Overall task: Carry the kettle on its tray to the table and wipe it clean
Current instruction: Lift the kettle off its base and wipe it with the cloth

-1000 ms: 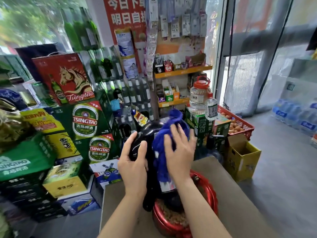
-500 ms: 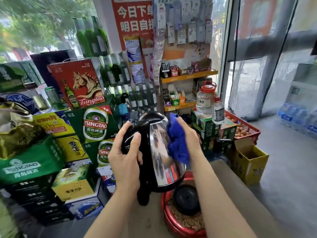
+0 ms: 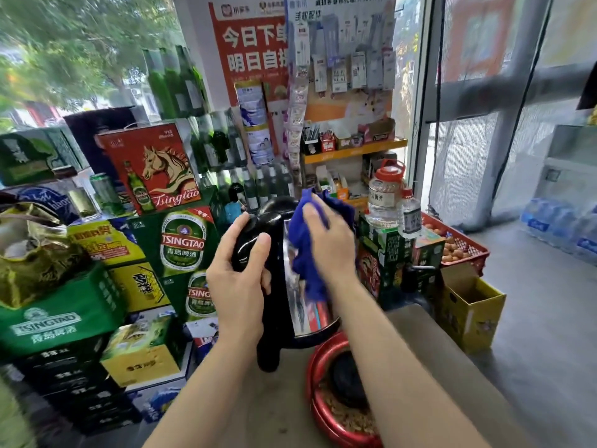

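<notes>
Blue cloth (image 3: 310, 253) shifted higher on kettle (image 3: 300, 286), right hand (image 3: 329, 244) pressing; left hand (image 3: 239, 273) fingers gripping handle.

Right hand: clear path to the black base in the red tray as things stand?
Probably not directly. The right hand presses the blue cloth against the kettle, which the left hand holds above the black base in the red tray.

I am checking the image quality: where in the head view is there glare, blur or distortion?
Head view: the steel side of the kettle shows bright reflections; the right hand and blue cloth are slightly motion-blurred; the door frame bows from the wide-angle lens; daylight through the window washes out the trees.
</notes>
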`<state>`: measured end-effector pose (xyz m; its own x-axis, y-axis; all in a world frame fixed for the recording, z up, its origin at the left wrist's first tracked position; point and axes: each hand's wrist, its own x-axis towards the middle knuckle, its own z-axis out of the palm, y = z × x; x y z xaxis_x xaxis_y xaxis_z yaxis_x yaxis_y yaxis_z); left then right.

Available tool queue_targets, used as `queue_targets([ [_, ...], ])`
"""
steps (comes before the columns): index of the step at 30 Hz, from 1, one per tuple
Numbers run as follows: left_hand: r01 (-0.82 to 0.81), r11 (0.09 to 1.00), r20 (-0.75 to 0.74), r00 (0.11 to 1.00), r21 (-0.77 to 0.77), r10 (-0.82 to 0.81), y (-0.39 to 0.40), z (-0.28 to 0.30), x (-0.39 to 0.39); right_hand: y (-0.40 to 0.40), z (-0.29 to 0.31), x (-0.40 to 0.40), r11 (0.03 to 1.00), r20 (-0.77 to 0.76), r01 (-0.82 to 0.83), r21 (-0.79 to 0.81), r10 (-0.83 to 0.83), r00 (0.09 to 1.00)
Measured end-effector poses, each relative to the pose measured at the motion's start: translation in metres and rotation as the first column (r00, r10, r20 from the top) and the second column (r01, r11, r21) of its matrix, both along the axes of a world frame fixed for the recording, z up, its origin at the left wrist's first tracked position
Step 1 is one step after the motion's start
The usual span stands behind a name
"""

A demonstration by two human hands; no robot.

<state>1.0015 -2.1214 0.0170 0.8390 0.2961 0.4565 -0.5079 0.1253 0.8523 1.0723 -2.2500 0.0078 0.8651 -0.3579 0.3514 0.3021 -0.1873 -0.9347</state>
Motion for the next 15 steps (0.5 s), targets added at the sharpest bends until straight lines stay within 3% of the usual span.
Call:
queue_targets([
  [1,0.012,0.999,0.005,1.0,-0.041,-0.012,0.004,0.003,-0.001,-0.015,0.008,0.01,0.925,-0.022,-0.201,0.323,0.22,0.975],
  [2,0.027,0.995,0.011,1.0,-0.091,-0.026,0.009,0.008,-0.002,-0.029,0.004,0.017,0.784,-0.006,-0.329,0.527,0.39,0.921],
  [4,0.035,0.981,0.008,0.999,-0.19,-0.034,0.019,0.017,-0.001,-0.044,-0.023,0.01,0.666,0.03,-0.369,0.649,0.461,0.887],
  [6,0.008,0.965,0.008,1.0,-0.261,-0.007,0.025,0.027,0.002,-0.038,-0.05,-0.017,0.574,0.096,-0.337,0.746,0.408,0.908],
  [7,-0.014,0.96,-0.003,1.0,-0.279,0.013,0.025,0.029,0.005,-0.028,-0.069,-0.034,0.638,0.145,-0.327,0.698,0.321,0.936],
  [8,-0.034,0.956,-0.023,0.999,-0.292,0.028,0.022,0.03,0.008,-0.014,-0.087,-0.047,0.801,0.173,-0.249,0.545,0.183,0.968],
  [9,-0.052,0.95,-0.049,0.998,-0.306,0.039,0.017,0.029,0.011,0.005,-0.095,-0.062,0.968,0.183,-0.032,0.248,-0.014,0.983],
  [10,-0.068,0.948,-0.075,0.996,-0.312,0.047,0.01,0.029,0.012,0.024,-0.102,-0.068,0.975,0.222,0.214,-0.056,-0.197,0.955],
  [11,-0.077,0.952,-0.09,0.995,-0.295,0.053,0.003,0.028,0.011,0.041,-0.098,-0.075,0.89,0.279,0.375,-0.259,-0.302,0.912],
  [13,-0.074,0.981,-0.07,0.996,-0.181,0.062,-0.01,0.024,0.004,0.057,-0.076,-0.079,0.769,0.384,0.489,-0.411,-0.341,0.858],
  [15,-0.075,0.997,-0.028,0.997,-0.032,0.075,-0.016,0.018,-0.007,0.05,-0.049,-0.073,0.722,0.39,0.493,-0.486,-0.325,0.861],
])
